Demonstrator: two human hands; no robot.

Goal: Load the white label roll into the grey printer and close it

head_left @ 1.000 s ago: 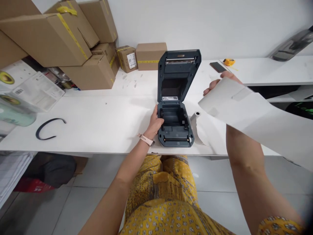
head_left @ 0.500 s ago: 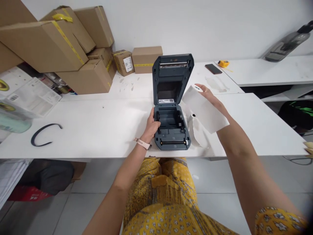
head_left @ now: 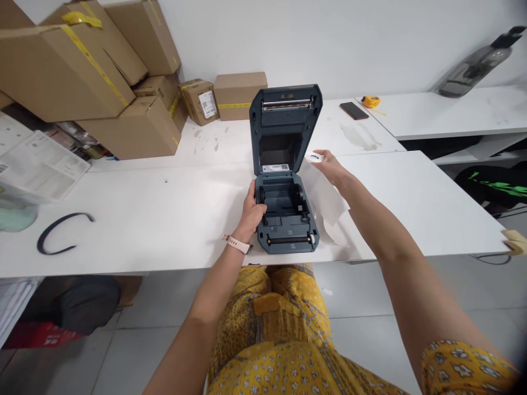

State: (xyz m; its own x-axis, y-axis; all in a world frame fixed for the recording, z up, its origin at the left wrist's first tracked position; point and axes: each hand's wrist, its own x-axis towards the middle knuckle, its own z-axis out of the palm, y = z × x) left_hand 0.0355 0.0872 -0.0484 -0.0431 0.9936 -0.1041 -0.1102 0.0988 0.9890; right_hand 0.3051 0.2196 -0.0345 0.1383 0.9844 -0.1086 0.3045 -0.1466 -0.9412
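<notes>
A dark grey label printer [head_left: 284, 222] stands on the white table near its front edge, its lid raised and its roll bay bare. My left hand [head_left: 252, 213] grips the printer's left side wall, thumb over the rim. To the right of the printer, my right hand [head_left: 331, 166] is closed around a white paper roll [head_left: 315, 158], from which a loose sheet hangs down toward the table. The lid's right edge is close to the roll. Beneath that sheet lies more crumpled white paper [head_left: 338, 233], partly covered.
Cardboard boxes [head_left: 127, 126] are stacked at the back left, smaller ones beside them. A dark headband [head_left: 51, 233] lies at the left. A phone [head_left: 354, 111], a yellow tape measure [head_left: 370, 101] and a pump bottle [head_left: 473, 71] are at the back right.
My right hand has brought the paper roll left and slightly down, nearer the printer's lid. My left hand stays on the printer's side. The view has shifted a little.
</notes>
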